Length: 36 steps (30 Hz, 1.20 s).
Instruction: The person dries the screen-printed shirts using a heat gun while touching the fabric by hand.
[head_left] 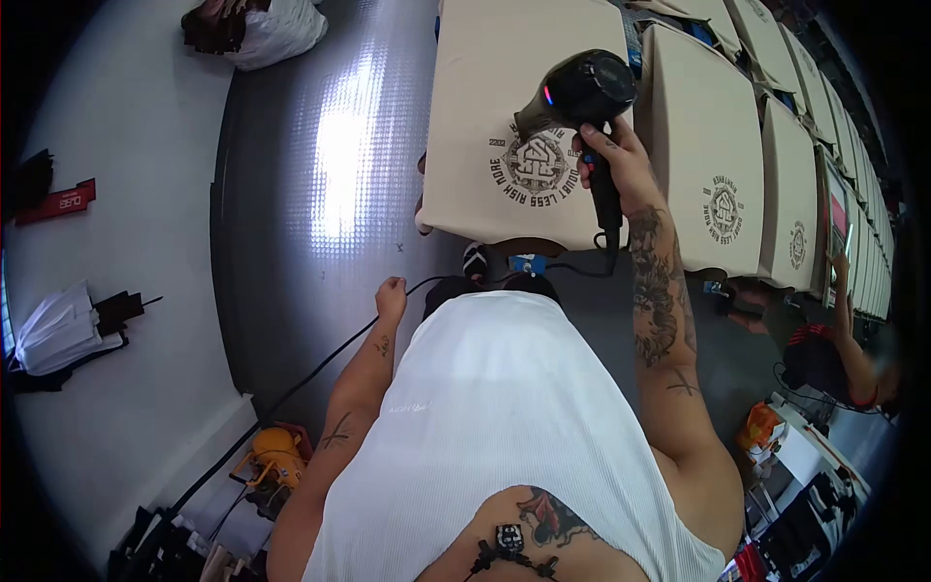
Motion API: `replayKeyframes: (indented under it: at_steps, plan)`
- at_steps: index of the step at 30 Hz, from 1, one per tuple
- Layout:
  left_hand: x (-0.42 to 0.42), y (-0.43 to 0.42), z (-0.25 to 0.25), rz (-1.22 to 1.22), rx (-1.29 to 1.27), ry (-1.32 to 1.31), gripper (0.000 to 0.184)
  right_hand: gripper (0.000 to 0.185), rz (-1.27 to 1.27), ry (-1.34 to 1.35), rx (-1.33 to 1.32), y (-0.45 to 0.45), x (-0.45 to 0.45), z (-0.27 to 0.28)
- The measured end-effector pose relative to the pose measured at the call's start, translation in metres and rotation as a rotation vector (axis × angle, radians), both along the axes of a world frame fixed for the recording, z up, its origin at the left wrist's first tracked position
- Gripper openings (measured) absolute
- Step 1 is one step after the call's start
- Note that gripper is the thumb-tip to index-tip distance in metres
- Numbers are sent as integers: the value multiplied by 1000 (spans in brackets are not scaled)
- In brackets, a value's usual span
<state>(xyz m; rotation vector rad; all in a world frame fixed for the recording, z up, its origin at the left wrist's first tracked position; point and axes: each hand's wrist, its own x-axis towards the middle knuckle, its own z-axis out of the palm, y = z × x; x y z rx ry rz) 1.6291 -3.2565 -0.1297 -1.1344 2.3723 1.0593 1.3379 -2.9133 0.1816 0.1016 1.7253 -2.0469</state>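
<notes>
My right hand point(621, 160) is wrapped round the handle of a black hair dryer point(582, 89). The dryer's nozzle points down and left over a dark round print point(538, 163) on a cream cloth panel point(475, 87). From the handle, a black cord hangs below the panel's front edge. My left hand point(391, 297) is low at the left, its fingers closed round the black cable point(339, 347), which runs down to the lower left.
More cream panels point(693, 126) with prints stand in rows at the right. A co-worker point(834, 359) reaches toward one at far right. A yellow machine point(276, 456) sits at lower left. White bags point(281, 34) lie at upper left, beside the wall.
</notes>
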Motion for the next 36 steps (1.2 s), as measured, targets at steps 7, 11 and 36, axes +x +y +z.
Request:
replayKeyframes:
  at_steps: [7,11,36]
  plan:
    - [-11,10,1,-17,57,-17,31,33,130,-93,-10,-26,13,5]
    - [-20,12,1,-42,81,-45,32,30,9,-64,99,5,20,11]
    - [-27,11,-26,-95,199,-18,36,32,120,-125,0,-40,35,10]
